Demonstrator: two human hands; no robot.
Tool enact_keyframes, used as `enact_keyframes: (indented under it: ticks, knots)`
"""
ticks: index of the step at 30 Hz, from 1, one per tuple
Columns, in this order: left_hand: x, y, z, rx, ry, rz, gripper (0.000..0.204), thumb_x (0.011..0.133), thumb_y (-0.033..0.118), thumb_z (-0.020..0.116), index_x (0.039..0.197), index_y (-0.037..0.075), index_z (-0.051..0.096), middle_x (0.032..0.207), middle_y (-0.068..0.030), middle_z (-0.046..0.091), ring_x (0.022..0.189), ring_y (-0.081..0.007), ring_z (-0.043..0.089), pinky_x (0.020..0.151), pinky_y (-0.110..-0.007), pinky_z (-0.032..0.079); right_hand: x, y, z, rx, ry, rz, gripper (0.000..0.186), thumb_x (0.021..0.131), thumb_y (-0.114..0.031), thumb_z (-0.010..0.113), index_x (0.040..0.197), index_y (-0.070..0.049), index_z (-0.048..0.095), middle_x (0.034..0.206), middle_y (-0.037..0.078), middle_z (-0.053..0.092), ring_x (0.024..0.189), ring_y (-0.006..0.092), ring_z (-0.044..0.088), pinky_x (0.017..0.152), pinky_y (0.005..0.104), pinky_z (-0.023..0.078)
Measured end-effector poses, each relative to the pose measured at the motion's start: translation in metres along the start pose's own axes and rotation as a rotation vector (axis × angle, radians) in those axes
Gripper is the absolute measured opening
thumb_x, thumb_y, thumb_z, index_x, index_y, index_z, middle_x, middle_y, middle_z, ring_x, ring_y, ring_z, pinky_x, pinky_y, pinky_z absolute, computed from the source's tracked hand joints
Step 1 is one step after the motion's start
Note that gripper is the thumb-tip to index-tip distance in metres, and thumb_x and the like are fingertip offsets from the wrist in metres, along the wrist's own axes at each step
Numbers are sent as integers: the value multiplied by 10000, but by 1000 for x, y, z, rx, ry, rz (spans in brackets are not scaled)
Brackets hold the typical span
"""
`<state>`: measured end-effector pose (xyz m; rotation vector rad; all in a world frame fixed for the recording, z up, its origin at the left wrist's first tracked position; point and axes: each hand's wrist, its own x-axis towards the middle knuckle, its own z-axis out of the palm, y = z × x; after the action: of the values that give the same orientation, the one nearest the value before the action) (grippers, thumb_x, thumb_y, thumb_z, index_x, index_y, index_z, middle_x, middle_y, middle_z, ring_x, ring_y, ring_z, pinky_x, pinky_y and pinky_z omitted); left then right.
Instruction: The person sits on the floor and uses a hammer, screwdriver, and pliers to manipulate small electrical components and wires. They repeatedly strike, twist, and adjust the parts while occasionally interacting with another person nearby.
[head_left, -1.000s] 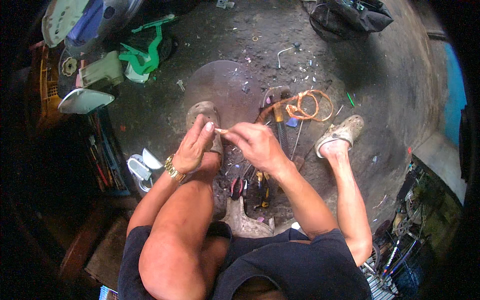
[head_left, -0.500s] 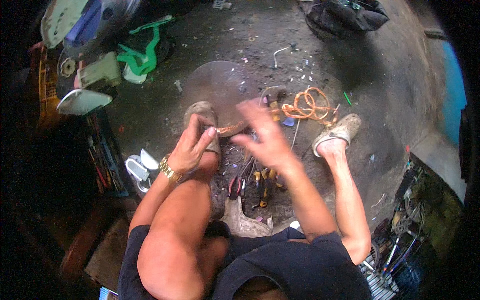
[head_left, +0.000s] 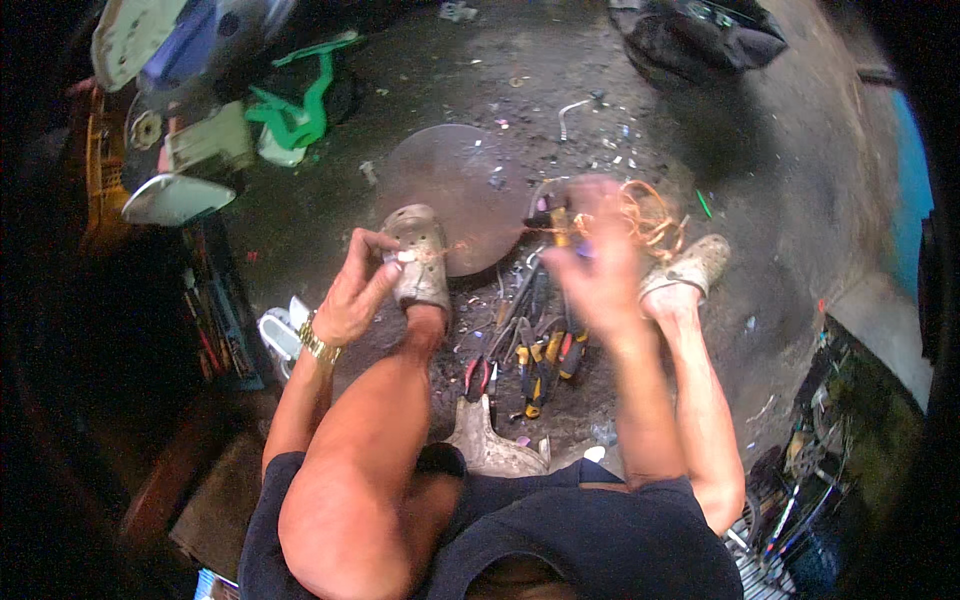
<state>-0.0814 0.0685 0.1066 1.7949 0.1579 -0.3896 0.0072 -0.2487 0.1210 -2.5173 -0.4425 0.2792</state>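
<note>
My left hand, with a gold watch at the wrist, is closed in a pinch above the left clog. At its fingertips shows a small pale bit, and thin orange-copper strands run rightward from there over the round dark metal plate. My right hand is blurred by motion, thumb held apart from the fingers, over the floor beside the loose coil of copper-coloured wire. Whether a strand passes its fingers is unclear. Below it lie pliers with yellow-black handles.
Red-handled pliers lie near a worn pale base between my legs. A green plastic part and a white curved piece are at the far left. A black bag stands at the back right. Assorted tools fill the right side.
My right hand has swung right, away from the metal plate toward the wire coil. My left hand keeps its pinch and has shifted slightly left. The whole view has moved a little.
</note>
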Motion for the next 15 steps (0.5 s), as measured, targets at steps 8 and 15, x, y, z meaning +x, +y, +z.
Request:
enact_keyframes:
  ticks: [8,15]
  knots:
    - [-3,12,1,114,-107,130,374,919,146,675,1197,3,469,1105,-175,564,1085,-324,556,976,-409,421,-6,-4,14,622,37,70,102,878,-111,696,891,-10,682,818,104,707,783,251,698,701,350,552]
    - [-6,7,0,126,-102,194,394,858,129,729,1163,10,510,1106,-172,572,1052,-353,574,933,-420,448,7,46,-31,12,100,183,540,889,-263,707,1337,-5,548,1448,240,463,1383,342,409,1111,457,377]
